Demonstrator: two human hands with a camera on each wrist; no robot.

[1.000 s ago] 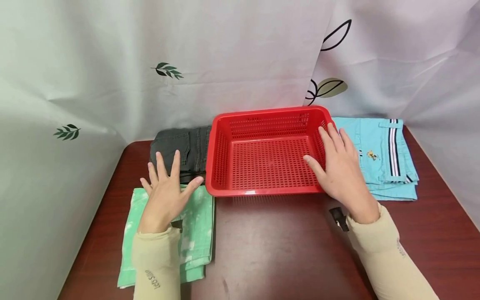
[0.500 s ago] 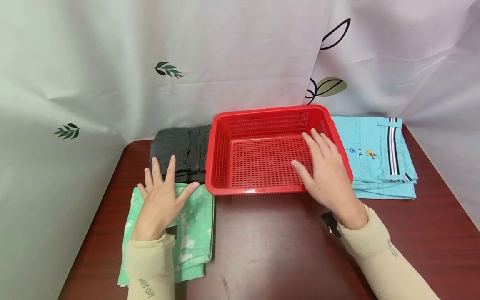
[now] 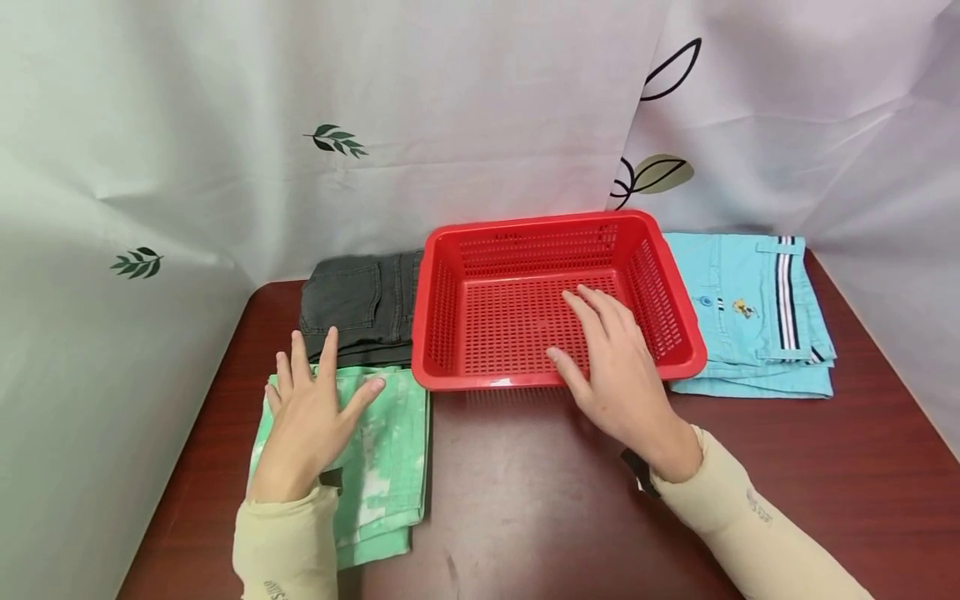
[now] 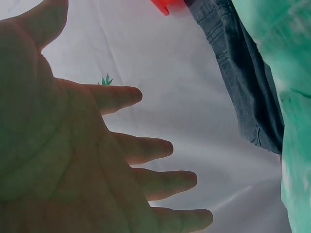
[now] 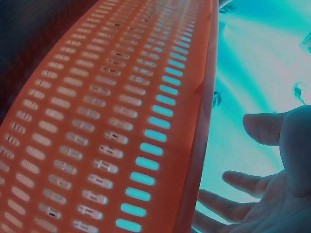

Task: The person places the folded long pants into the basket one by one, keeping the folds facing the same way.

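Note:
My left hand (image 3: 303, 425), fingers spread, hovers over the folded green tie-dye garment (image 3: 390, 450) at the left; it holds nothing. In the left wrist view its palm (image 4: 63, 145) shows bare, with the green cloth (image 4: 296, 73) off to the side. Over the front rim of a red perforated plastic basket (image 3: 558, 382) is my right hand (image 3: 618, 387), fingers extended and nothing in its grasp. The right wrist view has the basket's slotted side (image 5: 112, 121) close up, with the right hand (image 5: 272, 194) beyond the rim.
Folded dark grey jeans (image 3: 341, 296) lie left of the basket, behind the green garment. To its right are folded light blue pants (image 3: 738, 317) with a striped trim. A white curtain (image 3: 480, 108) with leaf prints hangs behind the reddish-brown table (image 3: 525, 492).
My right hand has moved left and toward me, from the basket's right side to over its front rim. The left hand has drawn back slightly toward me and left.

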